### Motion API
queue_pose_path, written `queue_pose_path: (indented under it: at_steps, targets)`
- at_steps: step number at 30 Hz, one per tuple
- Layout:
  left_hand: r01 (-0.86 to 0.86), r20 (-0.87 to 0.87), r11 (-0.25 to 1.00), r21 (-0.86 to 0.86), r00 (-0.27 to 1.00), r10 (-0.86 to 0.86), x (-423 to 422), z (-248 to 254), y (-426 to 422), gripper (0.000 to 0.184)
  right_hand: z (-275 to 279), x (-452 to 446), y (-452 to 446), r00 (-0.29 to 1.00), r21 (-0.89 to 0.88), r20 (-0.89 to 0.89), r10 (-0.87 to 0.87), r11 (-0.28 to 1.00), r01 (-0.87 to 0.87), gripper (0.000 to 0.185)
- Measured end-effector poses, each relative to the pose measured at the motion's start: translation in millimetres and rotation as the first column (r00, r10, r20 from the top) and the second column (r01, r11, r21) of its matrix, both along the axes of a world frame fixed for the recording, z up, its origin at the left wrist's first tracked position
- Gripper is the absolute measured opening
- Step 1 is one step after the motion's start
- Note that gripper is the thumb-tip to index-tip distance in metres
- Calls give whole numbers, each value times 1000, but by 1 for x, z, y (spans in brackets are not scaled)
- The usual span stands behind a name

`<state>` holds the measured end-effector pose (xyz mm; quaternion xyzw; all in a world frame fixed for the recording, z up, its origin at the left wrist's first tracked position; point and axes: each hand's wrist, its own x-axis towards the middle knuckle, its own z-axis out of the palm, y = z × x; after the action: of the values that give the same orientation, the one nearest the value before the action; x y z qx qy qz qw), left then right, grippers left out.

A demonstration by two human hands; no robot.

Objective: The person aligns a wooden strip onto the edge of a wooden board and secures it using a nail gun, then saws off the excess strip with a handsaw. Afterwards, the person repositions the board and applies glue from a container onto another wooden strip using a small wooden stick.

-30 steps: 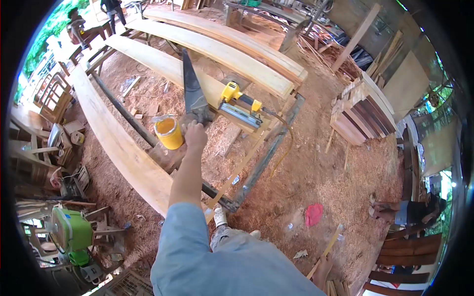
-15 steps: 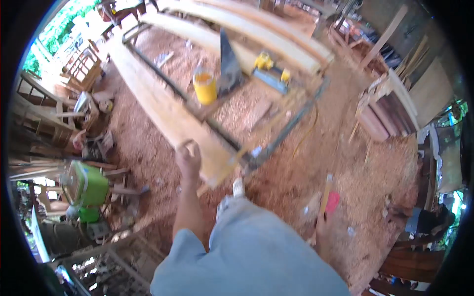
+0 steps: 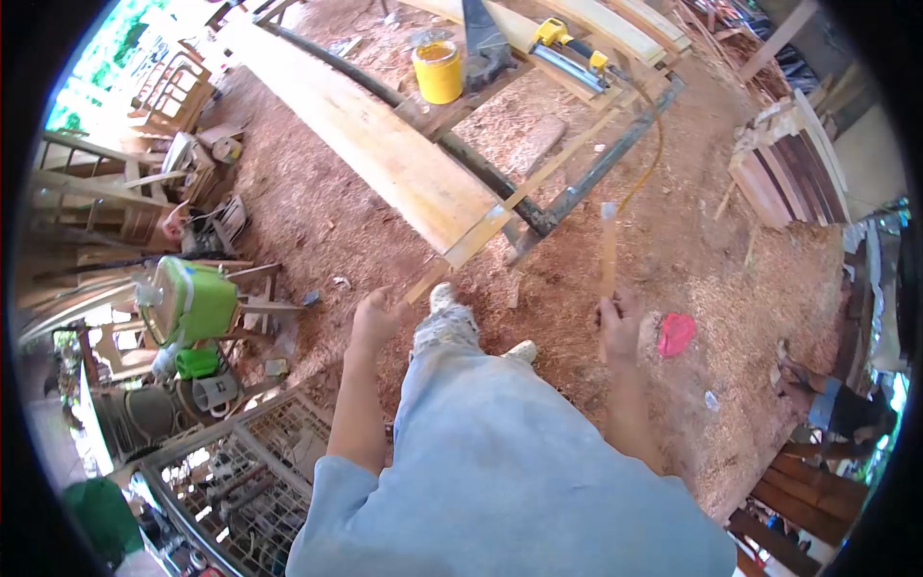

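Note:
My right hand (image 3: 620, 322) is closed around a flat wooden stick (image 3: 609, 252) with a pale, whitish tip, held upright over the sawdust floor. My left hand (image 3: 375, 322) hangs in front of my left leg, its fingers loosely curled and apart, with nothing visible in them. Near its fingertips is the end of a thin wooden strip (image 3: 486, 229), which crosses the end of a long pale plank (image 3: 370, 144). I cannot tell whether the fingers touch it. The plank lies along a dark frame (image 3: 500, 183).
A yellow bucket (image 3: 438, 77) and a yellow power tool (image 3: 558, 37) rest on the frame. A yellow hose (image 3: 658, 159) trails beside it. A pink piece (image 3: 677, 334) lies on the floor to the right. Stacked boards (image 3: 784, 178) stand at right, a green container (image 3: 197, 300) at left.
My view has shifted, so the plank and frame sit higher in it. My left hand has moved off the plank toward my leg. My right hand has come up into view with the stick.

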<state>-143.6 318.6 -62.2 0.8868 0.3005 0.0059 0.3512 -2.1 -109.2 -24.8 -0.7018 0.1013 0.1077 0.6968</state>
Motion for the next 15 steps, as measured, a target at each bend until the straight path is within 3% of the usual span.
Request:
queue_pose_path:
  at_steps: [1,3,5,8,11,15]
  targets:
    - [56,44,996,62,997,-59,6,-11,-5,48,-8,-6,2,1000,-35,8,14,999,-13,12]
    - [186,-103,976,-111,975,-197,27,13,-18,42,-12,-15,8,999,-89,39,0,996,3,11]
    - [339,-55,941,19,940,-337,40,-5,-22,37,-3,-23,22,995,-100,-93,-32,995,23,12]
    - [420,-89,894,-156,896,-436,52,-1,-32,28,24,-26,46,976,-105,-144,-163,983,148,12]
    - [533,-85,826,-185,829,-553,71,24,-50,29,42,-21,69,978,-125,-96,-187,977,174,13]
    - [659,-12,742,-124,747,-665,82,-5,-71,38,54,-16,98,958,-128,-64,-278,955,268,18]
